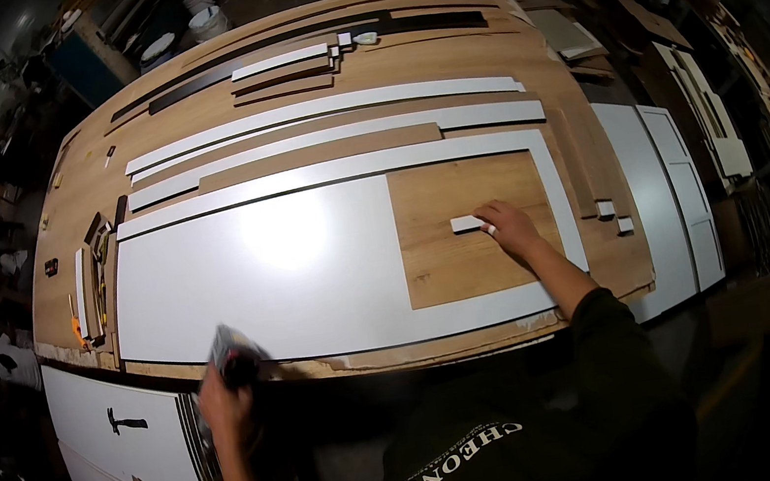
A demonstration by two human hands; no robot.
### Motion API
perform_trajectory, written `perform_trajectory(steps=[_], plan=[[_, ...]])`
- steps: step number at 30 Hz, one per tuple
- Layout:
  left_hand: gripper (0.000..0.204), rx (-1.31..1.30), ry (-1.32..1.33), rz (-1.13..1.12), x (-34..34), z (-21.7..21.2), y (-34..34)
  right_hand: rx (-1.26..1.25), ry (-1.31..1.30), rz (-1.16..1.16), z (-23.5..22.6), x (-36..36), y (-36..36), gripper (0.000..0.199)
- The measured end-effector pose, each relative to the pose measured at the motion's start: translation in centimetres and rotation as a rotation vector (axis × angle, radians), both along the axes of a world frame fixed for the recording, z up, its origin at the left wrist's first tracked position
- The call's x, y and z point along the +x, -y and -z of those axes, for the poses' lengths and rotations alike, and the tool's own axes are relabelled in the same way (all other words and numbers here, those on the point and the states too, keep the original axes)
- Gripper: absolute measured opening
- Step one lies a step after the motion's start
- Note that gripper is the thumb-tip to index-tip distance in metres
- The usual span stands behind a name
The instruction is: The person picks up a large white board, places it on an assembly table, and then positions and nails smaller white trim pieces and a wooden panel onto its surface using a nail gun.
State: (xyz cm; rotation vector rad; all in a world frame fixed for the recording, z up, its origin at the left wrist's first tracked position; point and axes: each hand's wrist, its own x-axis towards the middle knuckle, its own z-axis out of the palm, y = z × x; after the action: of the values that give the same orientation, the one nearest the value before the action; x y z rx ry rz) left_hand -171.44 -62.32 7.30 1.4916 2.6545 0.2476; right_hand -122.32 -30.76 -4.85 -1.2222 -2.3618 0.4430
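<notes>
My left hand [223, 404] is closed round a handheld power tool [236, 355], grey and black with a little red. Motion blurs the tool, so its exact kind cannot be made out; it is at the near edge of the bench. My right hand [508, 227] pinches a short white block [466, 224] by its right end. The block is over a wood-coloured area [470, 273] bordered by white strips on three sides. To the left of that area lies a large glossy white panel [255, 300].
Long white strips [330, 137] and dark strips [241, 75] lie across the far part of the wooden bench [81, 137]. Several short offcuts [279, 62] are stacked there. A hammer [127, 419] rests on white boards at lower left. White panels [642, 192] stand off the right end.
</notes>
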Motion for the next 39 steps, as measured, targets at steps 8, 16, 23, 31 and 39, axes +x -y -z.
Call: perform_trajectory(steps=[8, 16, 23, 31, 39], plan=[[0.056, -0.175, -0.261, -0.078, -9.2, 10.2, -11.2, -0.138, -0.009, 0.097, -2.1, -1.2, 0.1, 0.030], [0.044, -0.207, -0.318, 0.388, -10.5, -1.0, -31.9, -0.025, 0.086, 0.313, -0.2, -9.3, -3.9, 0.048], [0.057, 0.133, -0.108, 0.437, -14.7, 6.1, -57.0, -0.004, 0.083, 0.357, 1.0, -9.7, -4.6, 0.048], [0.111, 0.209, -0.159, 0.505, -15.2, 12.8, -73.1, 0.038, 0.216, 0.348, 2.5, -8.0, -4.2, 0.029], [0.097, 0.005, -0.142, 0.536, -14.6, 10.2, -71.9, 0.018, 0.125, 0.341, 1.8, -9.4, -5.3, 0.043]])
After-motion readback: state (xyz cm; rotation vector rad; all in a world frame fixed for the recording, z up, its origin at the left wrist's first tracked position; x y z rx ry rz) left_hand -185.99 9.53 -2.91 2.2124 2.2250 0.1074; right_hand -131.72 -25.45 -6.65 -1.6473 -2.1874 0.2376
